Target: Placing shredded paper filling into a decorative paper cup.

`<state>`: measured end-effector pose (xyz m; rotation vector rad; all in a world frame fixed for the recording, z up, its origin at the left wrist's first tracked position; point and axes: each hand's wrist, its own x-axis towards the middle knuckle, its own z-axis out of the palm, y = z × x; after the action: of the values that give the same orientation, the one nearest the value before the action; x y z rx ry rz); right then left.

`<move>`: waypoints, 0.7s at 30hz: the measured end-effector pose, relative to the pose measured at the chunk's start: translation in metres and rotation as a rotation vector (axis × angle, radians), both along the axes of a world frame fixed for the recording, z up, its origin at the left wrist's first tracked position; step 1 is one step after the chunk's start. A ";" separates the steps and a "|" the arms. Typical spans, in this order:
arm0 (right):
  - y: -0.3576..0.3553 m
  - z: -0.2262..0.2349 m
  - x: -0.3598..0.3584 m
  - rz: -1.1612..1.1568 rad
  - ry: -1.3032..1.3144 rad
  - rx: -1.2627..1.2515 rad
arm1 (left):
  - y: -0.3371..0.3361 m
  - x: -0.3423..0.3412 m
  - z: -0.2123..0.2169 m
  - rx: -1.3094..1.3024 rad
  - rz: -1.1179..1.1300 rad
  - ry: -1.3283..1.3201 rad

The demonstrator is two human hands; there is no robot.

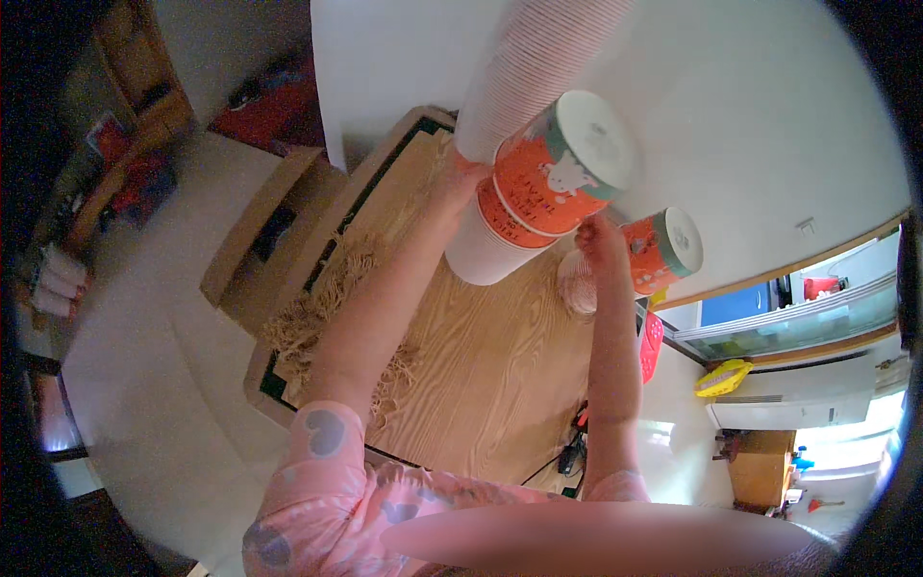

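We can't make out all of the left hand (468, 173): the orange cups (550, 183) hide its fingers! Over the tabletop's (500, 356) far edge, the tall cup stack (538, 77) is cut off by our view's top. Left edge: the left forearm (375, 298) covers part of that shredded brown pile (288, 332). Near edge, a dark corded thing (574, 457), too small to name; below, a pink blur (615, 539)!

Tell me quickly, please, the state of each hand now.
Left hand: at the orange cup stack, fingers mostly hidden; grip cannot be told.
Right hand: fingers curled beside the same stack; grip cannot be told.
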<state>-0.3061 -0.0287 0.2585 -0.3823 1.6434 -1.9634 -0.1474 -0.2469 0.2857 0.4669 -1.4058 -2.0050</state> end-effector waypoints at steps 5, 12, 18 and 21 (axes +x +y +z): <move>0.041 0.061 0.046 0.226 0.002 -0.506 | 0.002 0.018 0.019 -0.083 -0.205 0.018; 0.155 0.012 0.160 0.143 0.350 0.141 | 0.018 0.142 -0.076 -0.317 0.130 -0.437; 0.181 -0.066 0.260 0.207 0.680 0.507 | 0.042 0.213 -0.202 -0.711 0.227 -0.787; 0.197 -0.089 0.284 0.157 0.589 0.512 | 0.045 0.212 -0.227 -0.828 0.297 -0.762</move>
<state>-0.0223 0.1682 0.1697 -0.9077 2.3110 -1.3058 0.0651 -0.2019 0.0589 1.0155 -2.2721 -0.8691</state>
